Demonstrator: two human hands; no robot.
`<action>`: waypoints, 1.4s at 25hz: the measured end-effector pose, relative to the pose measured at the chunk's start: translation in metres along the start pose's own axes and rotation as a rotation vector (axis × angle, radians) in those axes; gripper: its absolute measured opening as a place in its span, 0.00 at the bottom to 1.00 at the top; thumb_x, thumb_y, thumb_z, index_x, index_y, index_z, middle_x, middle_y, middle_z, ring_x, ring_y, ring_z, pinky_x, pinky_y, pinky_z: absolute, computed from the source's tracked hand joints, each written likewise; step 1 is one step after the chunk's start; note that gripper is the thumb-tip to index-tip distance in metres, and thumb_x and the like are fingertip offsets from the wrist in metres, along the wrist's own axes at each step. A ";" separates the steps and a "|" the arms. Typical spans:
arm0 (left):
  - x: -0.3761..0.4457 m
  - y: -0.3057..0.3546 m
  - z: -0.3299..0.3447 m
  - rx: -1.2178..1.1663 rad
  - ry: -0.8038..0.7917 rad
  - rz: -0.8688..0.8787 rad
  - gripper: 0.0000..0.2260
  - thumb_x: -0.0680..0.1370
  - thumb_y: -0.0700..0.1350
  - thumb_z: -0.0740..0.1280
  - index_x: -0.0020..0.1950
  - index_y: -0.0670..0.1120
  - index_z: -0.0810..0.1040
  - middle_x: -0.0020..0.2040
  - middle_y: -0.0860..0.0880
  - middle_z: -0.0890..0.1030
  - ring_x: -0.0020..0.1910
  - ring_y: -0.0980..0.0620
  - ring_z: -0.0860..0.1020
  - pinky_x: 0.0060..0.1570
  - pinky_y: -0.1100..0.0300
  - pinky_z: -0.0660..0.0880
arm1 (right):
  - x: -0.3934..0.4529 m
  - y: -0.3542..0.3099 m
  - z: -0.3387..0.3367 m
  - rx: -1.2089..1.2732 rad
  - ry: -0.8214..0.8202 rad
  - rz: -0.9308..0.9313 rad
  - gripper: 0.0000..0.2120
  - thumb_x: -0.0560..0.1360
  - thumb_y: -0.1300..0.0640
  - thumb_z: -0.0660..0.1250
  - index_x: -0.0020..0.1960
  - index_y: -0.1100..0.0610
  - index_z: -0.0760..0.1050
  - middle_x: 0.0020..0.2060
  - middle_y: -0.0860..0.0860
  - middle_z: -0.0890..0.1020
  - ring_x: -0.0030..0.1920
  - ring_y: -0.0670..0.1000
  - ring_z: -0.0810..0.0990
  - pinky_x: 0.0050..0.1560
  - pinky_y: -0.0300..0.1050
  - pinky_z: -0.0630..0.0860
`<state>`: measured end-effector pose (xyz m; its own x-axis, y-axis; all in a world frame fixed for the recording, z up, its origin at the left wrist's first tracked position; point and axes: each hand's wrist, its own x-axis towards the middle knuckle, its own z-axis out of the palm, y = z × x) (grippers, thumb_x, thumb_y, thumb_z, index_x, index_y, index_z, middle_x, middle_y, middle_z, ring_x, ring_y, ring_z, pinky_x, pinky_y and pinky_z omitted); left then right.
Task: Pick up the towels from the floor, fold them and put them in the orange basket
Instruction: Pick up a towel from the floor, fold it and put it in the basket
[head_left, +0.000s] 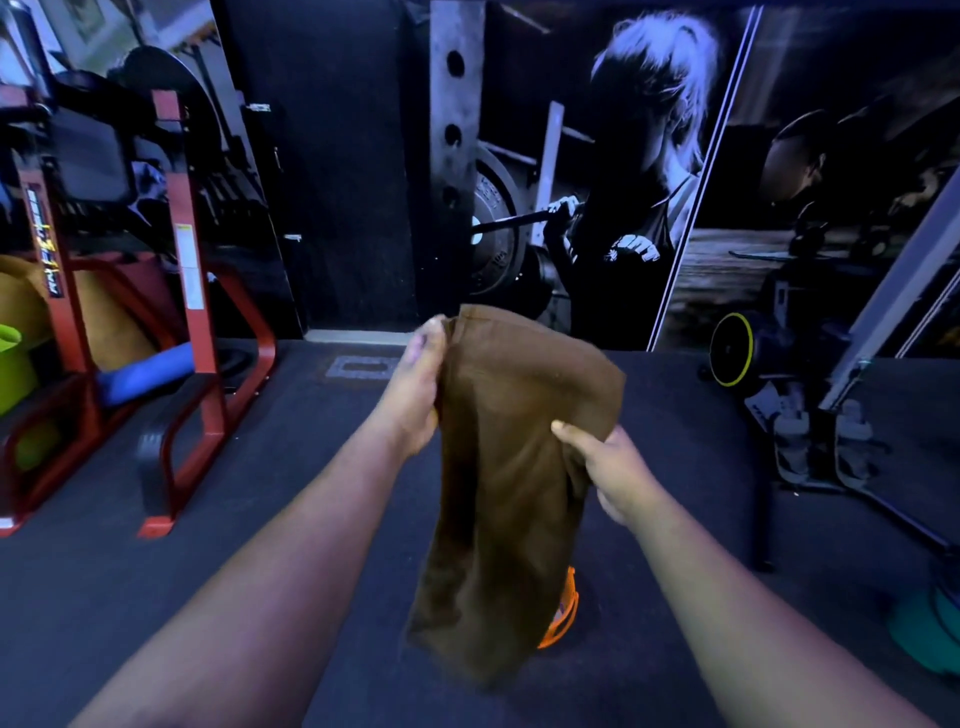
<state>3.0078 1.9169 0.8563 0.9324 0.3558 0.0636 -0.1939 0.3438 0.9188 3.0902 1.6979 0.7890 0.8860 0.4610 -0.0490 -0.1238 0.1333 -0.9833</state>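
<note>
A brown towel (498, 467) hangs in the air in front of me, folded lengthwise into a long strip. My left hand (415, 384) pinches its upper left corner. My right hand (613, 467) grips its right edge lower down, thumb on the front of the cloth. Behind the towel's lower end, only a sliver of the orange basket (563, 618) shows on the dark floor; the rest of it is hidden by the cloth.
A red metal gym rack (182, 332) with a blue roll stands at the left. A bench frame and a yellow-rimmed weight (732, 348) are at the right. A teal cloth (930, 634) lies at the right edge. A wall mural fills the back.
</note>
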 end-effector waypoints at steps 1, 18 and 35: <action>-0.014 -0.015 -0.014 0.089 -0.055 -0.105 0.27 0.77 0.66 0.65 0.69 0.50 0.74 0.63 0.47 0.82 0.64 0.47 0.79 0.64 0.49 0.75 | 0.001 -0.008 0.004 0.019 -0.011 -0.009 0.10 0.77 0.62 0.71 0.59 0.60 0.81 0.53 0.54 0.87 0.57 0.55 0.85 0.58 0.47 0.81; -0.023 -0.072 -0.036 0.312 -0.116 -0.317 0.21 0.77 0.51 0.73 0.68 0.45 0.78 0.64 0.46 0.83 0.66 0.46 0.79 0.69 0.49 0.72 | 0.002 -0.013 -0.025 0.099 -0.065 0.153 0.08 0.82 0.64 0.61 0.57 0.60 0.78 0.58 0.64 0.83 0.51 0.53 0.85 0.58 0.50 0.80; -0.001 -0.038 -0.038 0.331 0.083 -0.230 0.13 0.78 0.49 0.73 0.59 0.44 0.83 0.54 0.44 0.86 0.58 0.44 0.83 0.63 0.49 0.77 | 0.010 -0.013 -0.030 0.009 -0.148 0.079 0.14 0.80 0.60 0.67 0.65 0.53 0.76 0.58 0.51 0.85 0.57 0.48 0.84 0.57 0.44 0.80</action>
<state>3.0025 1.9361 0.8069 0.9097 0.3756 -0.1772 0.1379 0.1292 0.9820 3.1144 1.6747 0.7963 0.7982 0.5942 -0.0988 -0.1949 0.0996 -0.9758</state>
